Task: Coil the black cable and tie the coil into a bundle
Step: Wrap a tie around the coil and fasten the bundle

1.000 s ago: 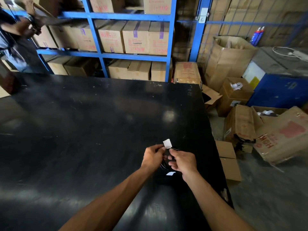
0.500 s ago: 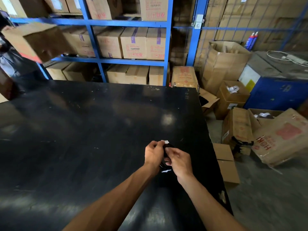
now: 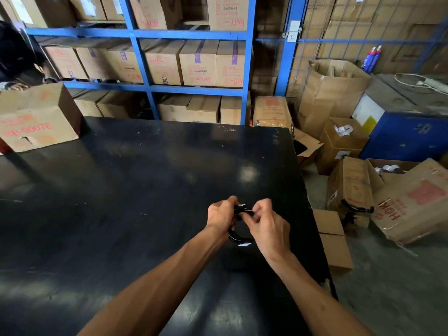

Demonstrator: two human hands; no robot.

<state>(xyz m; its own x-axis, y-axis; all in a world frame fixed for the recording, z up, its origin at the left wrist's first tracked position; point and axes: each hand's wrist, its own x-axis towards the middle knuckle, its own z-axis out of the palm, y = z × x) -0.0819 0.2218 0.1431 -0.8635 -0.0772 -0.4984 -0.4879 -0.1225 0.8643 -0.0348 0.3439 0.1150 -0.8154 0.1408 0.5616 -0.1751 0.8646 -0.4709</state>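
Observation:
The black cable (image 3: 234, 235) is wound into a small coil and held just above the black table (image 3: 145, 185), near its right edge. My left hand (image 3: 221, 214) grips the coil's left side. My right hand (image 3: 268, 226) pinches the top of the coil, where a thin black tie and a small white tag (image 3: 241, 205) show between the fingertips. Another white tag (image 3: 243, 244) hangs at the coil's lower edge. Most of the coil is hidden behind my hands and blends with the dark tabletop.
A cardboard box (image 3: 36, 117) sits on the table's far left corner, with a person (image 3: 17, 57) behind it. Blue shelving (image 3: 150, 61) full of cartons runs along the back. Open and toppled boxes (image 3: 412, 202) litter the floor to the right of the table.
The white tag that stood up above my fingers is now folded down between them. My right hand has shifted onto the top of the coil. A cardboard box has been put on the table's far left.

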